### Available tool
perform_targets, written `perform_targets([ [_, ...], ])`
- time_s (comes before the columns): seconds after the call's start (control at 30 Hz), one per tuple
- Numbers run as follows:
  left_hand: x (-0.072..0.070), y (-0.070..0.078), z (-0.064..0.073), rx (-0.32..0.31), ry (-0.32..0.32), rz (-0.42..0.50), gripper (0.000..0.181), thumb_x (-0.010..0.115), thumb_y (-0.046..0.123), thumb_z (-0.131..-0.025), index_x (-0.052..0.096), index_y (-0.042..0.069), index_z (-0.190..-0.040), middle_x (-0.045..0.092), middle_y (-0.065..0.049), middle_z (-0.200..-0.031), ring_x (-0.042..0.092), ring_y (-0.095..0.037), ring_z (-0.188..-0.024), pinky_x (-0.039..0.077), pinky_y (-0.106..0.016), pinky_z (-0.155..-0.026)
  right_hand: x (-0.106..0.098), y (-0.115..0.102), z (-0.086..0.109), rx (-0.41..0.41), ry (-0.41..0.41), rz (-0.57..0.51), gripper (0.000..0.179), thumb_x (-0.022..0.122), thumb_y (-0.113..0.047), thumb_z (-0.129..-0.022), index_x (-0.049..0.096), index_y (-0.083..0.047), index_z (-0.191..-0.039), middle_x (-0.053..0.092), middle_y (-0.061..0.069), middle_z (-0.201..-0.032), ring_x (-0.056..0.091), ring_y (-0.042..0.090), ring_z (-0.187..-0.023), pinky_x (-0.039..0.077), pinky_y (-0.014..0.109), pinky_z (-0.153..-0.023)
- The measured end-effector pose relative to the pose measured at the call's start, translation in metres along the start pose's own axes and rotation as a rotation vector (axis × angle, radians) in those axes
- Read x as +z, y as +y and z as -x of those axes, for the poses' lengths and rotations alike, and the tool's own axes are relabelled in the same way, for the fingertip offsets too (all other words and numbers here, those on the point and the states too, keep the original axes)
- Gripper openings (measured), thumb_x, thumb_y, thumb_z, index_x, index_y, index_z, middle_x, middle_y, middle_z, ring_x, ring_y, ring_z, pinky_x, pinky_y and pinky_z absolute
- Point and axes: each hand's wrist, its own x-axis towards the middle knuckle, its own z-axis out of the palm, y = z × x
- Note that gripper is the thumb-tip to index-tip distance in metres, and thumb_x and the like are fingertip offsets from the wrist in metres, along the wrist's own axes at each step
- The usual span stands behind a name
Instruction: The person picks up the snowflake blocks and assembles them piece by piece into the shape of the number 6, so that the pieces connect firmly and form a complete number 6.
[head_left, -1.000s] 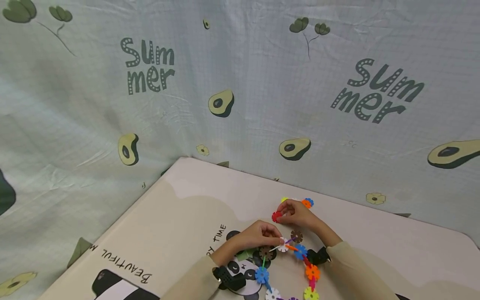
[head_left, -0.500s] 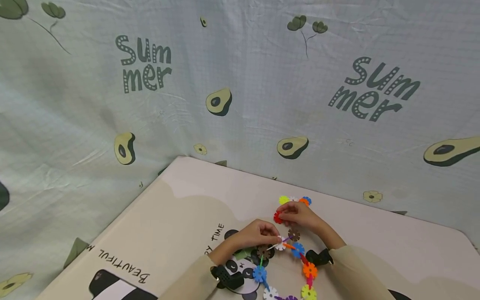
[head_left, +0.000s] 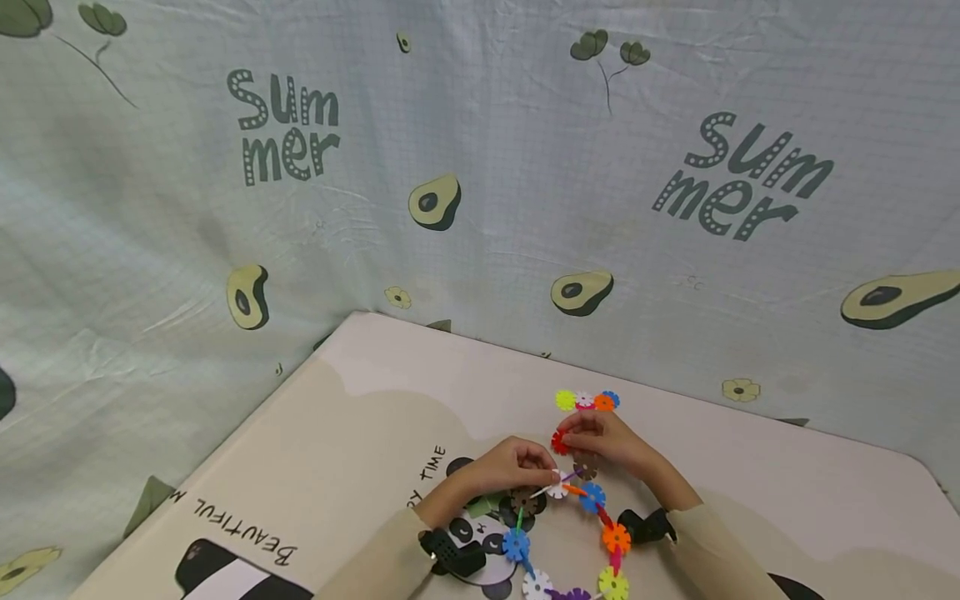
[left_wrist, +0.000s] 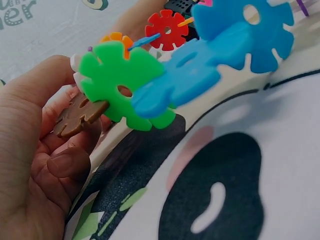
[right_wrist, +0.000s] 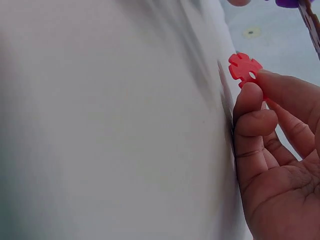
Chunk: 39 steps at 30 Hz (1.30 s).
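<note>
My left hand [head_left: 510, 467] pinches a white notched plastic disc [head_left: 558, 485] that is part of a ring-shaped chain of interlocking snowflake discs. A brown disc [head_left: 586, 467] juts outward from that white one on a purple link. Between the thumb and fingers of my right hand [head_left: 611, 437] is a loose red snowflake disc [right_wrist: 242, 67], apart from the brown disc but close to it. In the left wrist view, a green disc [left_wrist: 107, 75] joins another brown disc [left_wrist: 80, 117] to blue ones [left_wrist: 270, 40] beside the left palm.
Behind the right hand, a short row of discs, including a yellow one [head_left: 566, 400] and an orange one [head_left: 604, 402], lies on the pale table [head_left: 420, 375]. The panda-printed cover [head_left: 480, 542] lies under the chain. A patterned cloth [head_left: 480, 167] hangs along the table's back edge.
My right hand has brought the red disc slightly nearer to me, closing on the brown disc. The left hand keeps its pinch on the white disc. The head view has shifted slightly.
</note>
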Motion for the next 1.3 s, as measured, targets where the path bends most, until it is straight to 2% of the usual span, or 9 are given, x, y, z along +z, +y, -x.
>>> perform_targets([
  [0.17, 0.001, 0.000, -0.001, 0.008, 0.019, -0.020, 0.019, 0.062, 0.009, -0.093, 0.066, -0.009, -0.098, 0.061, 0.009, -0.077, 0.048, -0.001, -0.062, 0.040, -0.017, -0.057, -0.002, 0.004, 0.005, 0.000, 0.021, -0.023, 0.029, 0.064, -0.011, -0.094, 0.060, 0.010, -0.113, 0.067, 0.014, -0.100, 0.062, 0.017, -0.081, 0.053, 0.022, -0.072],
  [0.3, 0.002, 0.001, -0.001, 0.014, 0.061, -0.044, 0.019, 0.062, 0.010, -0.093, 0.066, -0.008, -0.098, 0.060, 0.007, -0.077, 0.048, -0.001, -0.063, 0.041, -0.017, -0.058, -0.003, 0.007, 0.008, -0.011, 0.028, -0.013, 0.030, 0.066, -0.016, -0.094, 0.061, 0.008, -0.112, 0.067, 0.011, -0.098, 0.058, 0.015, -0.076, 0.050, 0.022, -0.064],
  [0.4, 0.001, 0.002, 0.000, 0.018, 0.059, -0.031, 0.019, 0.060, 0.010, -0.093, 0.063, -0.007, -0.099, 0.057, 0.006, -0.075, 0.048, -0.003, -0.062, 0.041, -0.018, -0.057, -0.005, 0.009, 0.010, -0.012, 0.029, -0.021, 0.029, 0.065, -0.016, -0.094, 0.060, 0.008, -0.111, 0.068, 0.009, -0.096, 0.055, 0.015, -0.070, 0.048, 0.022, -0.061],
  [0.53, 0.000, 0.001, 0.001, 0.009, 0.045, -0.008, 0.019, 0.057, 0.011, -0.094, 0.060, -0.006, -0.102, 0.052, 0.005, -0.069, 0.043, -0.004, -0.055, 0.038, -0.019, -0.052, -0.008, 0.010, 0.015, -0.015, 0.022, -0.048, 0.027, 0.062, -0.013, -0.095, 0.057, 0.010, -0.110, 0.067, 0.007, -0.089, 0.055, 0.014, -0.066, 0.048, 0.022, -0.061],
  [0.67, 0.000, -0.001, 0.000, -0.009, 0.046, -0.007, 0.022, 0.057, 0.012, -0.093, 0.060, -0.006, -0.105, 0.053, 0.006, -0.072, 0.041, -0.003, -0.053, 0.036, -0.019, -0.049, -0.010, 0.012, 0.019, -0.011, 0.022, -0.070, 0.029, 0.062, -0.012, -0.096, 0.055, 0.011, -0.111, 0.063, 0.007, -0.082, 0.056, 0.013, -0.066, 0.049, 0.022, -0.061],
  [0.83, 0.001, 0.000, -0.001, -0.023, 0.059, -0.015, 0.022, 0.058, 0.012, -0.092, 0.060, -0.006, -0.105, 0.056, 0.005, -0.075, 0.044, -0.004, -0.056, 0.037, -0.018, -0.050, -0.012, 0.014, 0.027, -0.009, 0.040, -0.059, 0.030, 0.062, -0.014, -0.096, 0.055, 0.010, -0.111, 0.063, 0.008, -0.084, 0.058, 0.014, -0.068, 0.050, 0.022, -0.062],
  [1.0, 0.001, 0.003, 0.000, -0.038, 0.113, -0.037, 0.019, 0.058, 0.012, -0.092, 0.061, -0.004, -0.102, 0.058, 0.004, -0.076, 0.045, -0.005, -0.056, 0.039, -0.018, -0.052, -0.012, 0.016, 0.033, 0.026, 0.074, -0.066, 0.031, 0.064, -0.018, -0.095, 0.057, 0.007, -0.112, 0.064, 0.008, -0.088, 0.059, 0.016, -0.072, 0.051, 0.023, -0.064],
  [1.13, 0.001, 0.003, 0.001, -0.022, 0.125, -0.046, 0.020, 0.057, 0.012, -0.093, 0.059, -0.005, -0.103, 0.054, 0.005, -0.071, 0.042, -0.004, -0.053, 0.037, -0.018, -0.050, -0.013, 0.017, 0.037, 0.038, 0.099, -0.073, 0.032, 0.064, -0.019, -0.095, 0.057, 0.007, -0.113, 0.064, 0.009, -0.090, 0.060, 0.016, -0.073, 0.052, 0.023, -0.065],
  [1.3, 0.003, 0.000, 0.000, 0.000, 0.130, -0.024, 0.020, 0.056, 0.011, -0.092, 0.058, -0.006, -0.102, 0.053, 0.005, -0.069, 0.042, -0.004, -0.055, 0.036, -0.018, -0.051, -0.012, 0.018, 0.042, 0.030, 0.084, -0.115, 0.030, 0.062, -0.017, -0.096, 0.055, 0.007, -0.113, 0.065, 0.010, -0.089, 0.061, 0.016, -0.073, 0.053, 0.024, -0.068],
])
